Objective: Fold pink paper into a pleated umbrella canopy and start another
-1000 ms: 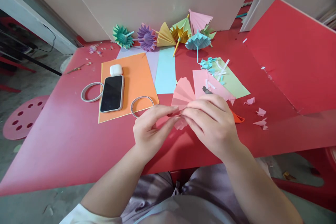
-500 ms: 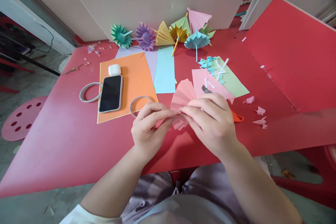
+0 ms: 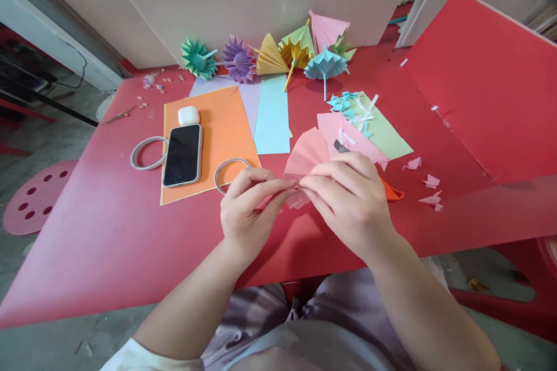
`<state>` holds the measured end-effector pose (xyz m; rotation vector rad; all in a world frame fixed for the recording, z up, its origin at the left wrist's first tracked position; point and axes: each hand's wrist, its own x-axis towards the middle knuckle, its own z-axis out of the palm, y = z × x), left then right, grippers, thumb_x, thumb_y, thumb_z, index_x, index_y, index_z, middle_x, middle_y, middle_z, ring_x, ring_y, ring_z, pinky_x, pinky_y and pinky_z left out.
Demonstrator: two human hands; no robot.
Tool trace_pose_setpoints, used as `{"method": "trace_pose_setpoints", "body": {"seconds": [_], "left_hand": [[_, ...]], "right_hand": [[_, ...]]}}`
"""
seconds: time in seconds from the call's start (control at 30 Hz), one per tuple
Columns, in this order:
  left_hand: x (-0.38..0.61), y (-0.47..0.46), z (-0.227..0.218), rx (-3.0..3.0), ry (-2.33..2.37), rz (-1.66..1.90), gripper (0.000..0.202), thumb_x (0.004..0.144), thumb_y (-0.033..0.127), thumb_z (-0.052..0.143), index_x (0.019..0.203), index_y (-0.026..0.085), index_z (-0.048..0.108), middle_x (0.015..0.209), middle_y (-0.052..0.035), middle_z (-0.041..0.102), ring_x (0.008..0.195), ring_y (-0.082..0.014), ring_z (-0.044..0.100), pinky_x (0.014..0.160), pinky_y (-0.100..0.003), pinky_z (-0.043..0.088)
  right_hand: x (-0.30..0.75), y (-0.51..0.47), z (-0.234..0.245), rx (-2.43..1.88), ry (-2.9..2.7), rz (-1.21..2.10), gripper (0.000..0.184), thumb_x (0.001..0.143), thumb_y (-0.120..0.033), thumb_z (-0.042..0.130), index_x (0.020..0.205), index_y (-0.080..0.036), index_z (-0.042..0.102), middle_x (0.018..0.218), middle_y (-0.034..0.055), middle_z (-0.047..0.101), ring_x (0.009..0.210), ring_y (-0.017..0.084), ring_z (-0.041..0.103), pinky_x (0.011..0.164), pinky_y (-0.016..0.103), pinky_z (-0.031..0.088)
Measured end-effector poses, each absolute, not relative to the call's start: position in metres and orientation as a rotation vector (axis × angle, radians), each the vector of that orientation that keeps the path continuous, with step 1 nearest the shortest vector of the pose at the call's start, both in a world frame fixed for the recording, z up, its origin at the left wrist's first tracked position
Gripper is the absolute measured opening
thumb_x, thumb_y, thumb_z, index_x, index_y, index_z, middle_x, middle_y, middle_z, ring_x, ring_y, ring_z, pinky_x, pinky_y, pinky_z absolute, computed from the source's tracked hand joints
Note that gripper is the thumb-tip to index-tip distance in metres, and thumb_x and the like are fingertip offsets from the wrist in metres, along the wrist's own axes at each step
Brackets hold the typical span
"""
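Between my hands is a pleated pink paper fan (image 3: 307, 153), its folds spread above and below my fingers. My left hand (image 3: 250, 208) pinches it near the centre from the left. From the right, my right hand (image 3: 352, 203) pinches close to the same spot, the fingertips almost meeting. What exactly lies between the fingertips is hidden. Just beyond my right hand, the dark tip of a tool (image 3: 340, 146) shows over a pink paper sheet (image 3: 348, 133). An orange object (image 3: 393, 190) is partly covered by that hand. A roll of tape (image 3: 232, 171) lies beside my left hand.
Folded paper umbrellas (image 3: 325, 65) line the back of the red table (image 3: 165, 255). On the left, a phone (image 3: 183, 155) and a white earphone case (image 3: 188, 116) rest on orange paper (image 3: 226, 122), near another tape roll (image 3: 148, 153). Small pink folded pieces (image 3: 430, 182) lie right.
The fan's upper part has spread or tilted slightly, and less of its lower part shows. Both hands keep their pinch in nearly the same place. The view has shifted a little.
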<state>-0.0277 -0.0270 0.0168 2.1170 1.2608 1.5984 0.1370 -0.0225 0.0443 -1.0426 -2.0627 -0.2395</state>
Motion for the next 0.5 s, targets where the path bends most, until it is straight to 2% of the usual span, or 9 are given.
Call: {"method": "trace_pose_setpoints", "body": {"seconds": [0.5], "left_hand": [[-0.0278,-0.0259,0.0161,2.146,1.294,1.563,0.021,0.073,0.009,0.071,0.087,0.024,0.068,0.075,0.0032,0.053,0.068,-0.0074,0.052,0.060,-0.021,0.046]], "right_hand": [[0.1408,-0.0220,0.0447,-1.062,-2.059,-0.145,0.011,0.080,-0.011,0.062,0.074,-0.020,0.061,0.075,-0.0007,0.066,0.076,0.014,0.052,0.070,0.031,0.042]]}}
